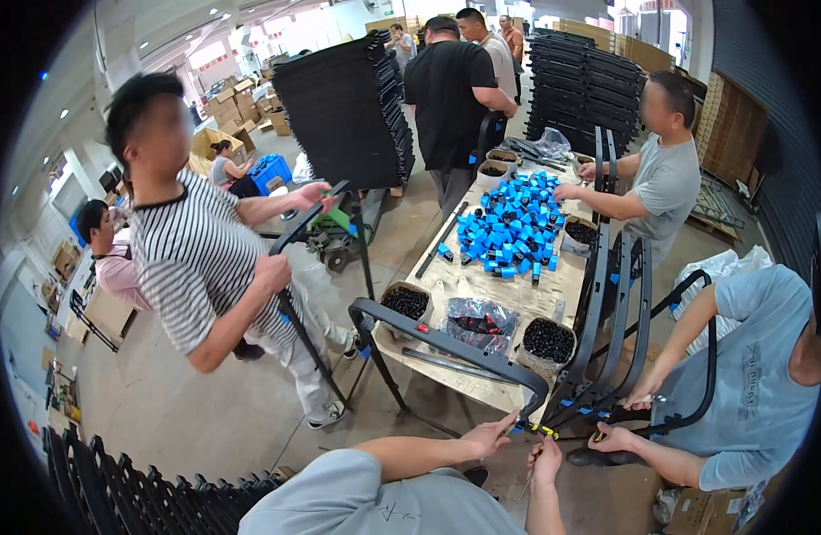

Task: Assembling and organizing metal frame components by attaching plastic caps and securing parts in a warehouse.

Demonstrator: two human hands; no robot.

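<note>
Head view, left hand (pixel 487 437) open, fingertips touching the end of a dark grey frame bar (pixel 446 343) lying across the tabletop (pixel 464 281) corner, right hand (pixel 546 451) closed around a thin tool (pixel 528 481), black-part tubs (pixel 548 341) and blue caps (pixel 513 223) beyond.

Light wooden table (pixel 482 379) runs from centre frame toward upper right. On it: big pile of blue plastic caps (pixel 508 223) mid-table, three small boxes of black parts (pixel 406 303) (pixel 548 341) (pixel 581 234), clear bag of dark parts (pixel 477 316) near the lower end. A black metal frame (pixel 446 343) lies across the lower end.
</note>
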